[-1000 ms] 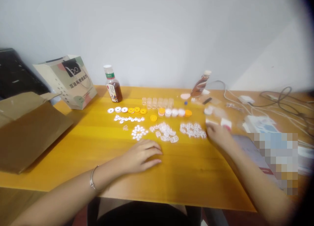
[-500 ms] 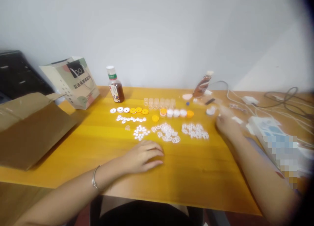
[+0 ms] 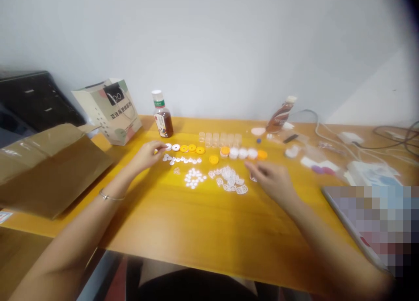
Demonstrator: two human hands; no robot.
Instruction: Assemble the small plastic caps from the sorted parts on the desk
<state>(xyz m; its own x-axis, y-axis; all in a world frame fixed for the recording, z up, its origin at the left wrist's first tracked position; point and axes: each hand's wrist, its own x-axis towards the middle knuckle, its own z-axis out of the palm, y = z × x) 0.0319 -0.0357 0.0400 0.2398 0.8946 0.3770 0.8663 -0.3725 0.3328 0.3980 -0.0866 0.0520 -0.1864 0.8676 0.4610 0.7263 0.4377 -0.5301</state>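
My left hand [image 3: 149, 155] is at the left end of a row of white and yellow rings [image 3: 192, 148], its fingertips closed at the leftmost white ring. My right hand [image 3: 270, 174] hovers over the lacy white pieces at the right, fingers drawn together and blurred; anything between them is too small to tell. Between the hands lie small white parts [image 3: 183, 160], a cluster of white discs [image 3: 194, 178], a pile of lacy white pieces [image 3: 231, 179] and a single yellow disc [image 3: 214, 160]. Stacked white and orange caps [image 3: 242, 153] sit behind, near clear cups [image 3: 221, 139].
An open cardboard box [image 3: 52, 170] and a paper bag [image 3: 114, 111] stand at the left. Two drink bottles, one upright [image 3: 163, 120] and one tilted [image 3: 280, 117], are at the back. Cables [image 3: 319, 126] and a blurred-out tablet-like object [image 3: 343, 222] lie at the right.
My left hand has moved up and left from the table's middle to the ring row. My right hand has come left from the far right, over the lacy pieces. The view has shifted slightly.
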